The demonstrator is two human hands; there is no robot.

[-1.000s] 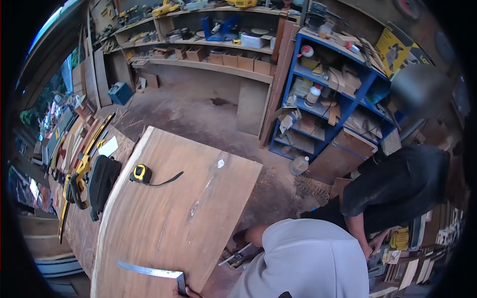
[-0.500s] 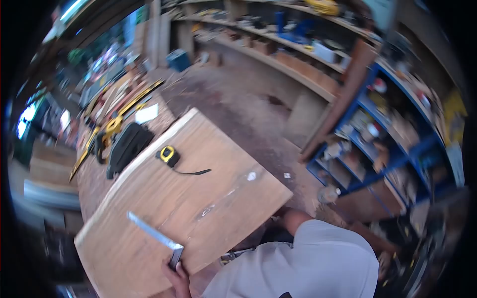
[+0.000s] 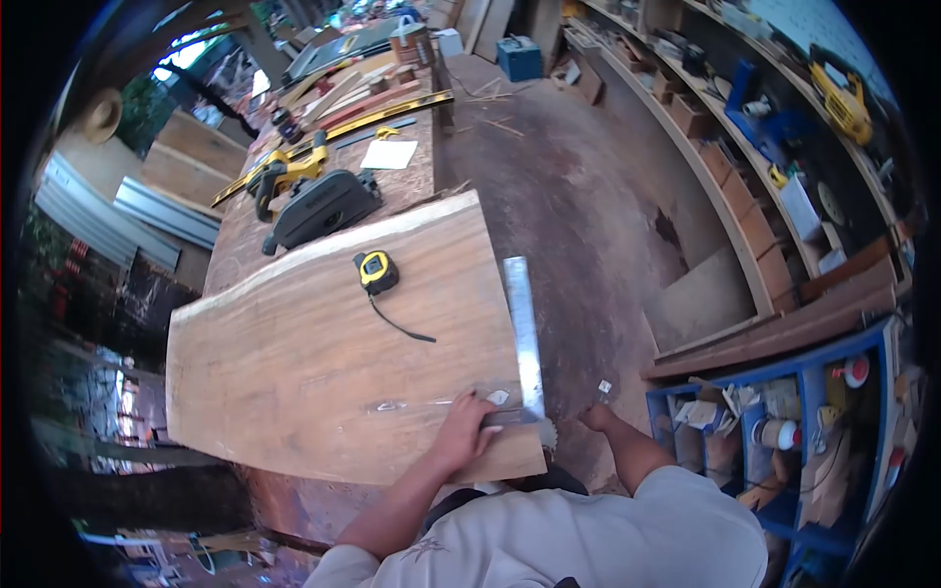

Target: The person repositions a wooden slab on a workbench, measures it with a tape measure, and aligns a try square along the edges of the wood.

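Note:
My left hand (image 3: 464,433) rests on the wide wooden slab (image 3: 294,358), thumb and fingers closed round the dark stock of a try square (image 3: 526,338). The square's metal blade lies along the slab's right end, and its stock lies across the top face. Past that end, apart from the slab, is my right hand (image 3: 595,418); its fingers are too indistinct to read. A yellow and black tape measure (image 3: 376,271) sits on the slab with a dark strap trailing from it. Partly hidden below the slab's right edge is a toothed disc (image 3: 548,432).
Behind the slab, a circular saw (image 3: 323,208), a yellow level (image 3: 382,115) and a white paper (image 3: 388,154) lie on the workbench (image 3: 420,176). Shelving (image 3: 676,108) and a blue cabinet (image 3: 725,377) line the right side. A blue-green box (image 3: 520,59) stands on the floor.
My left hand has carried the square from the slab's near left area to its right end. My right hand has come into sight. The camera view has turned.

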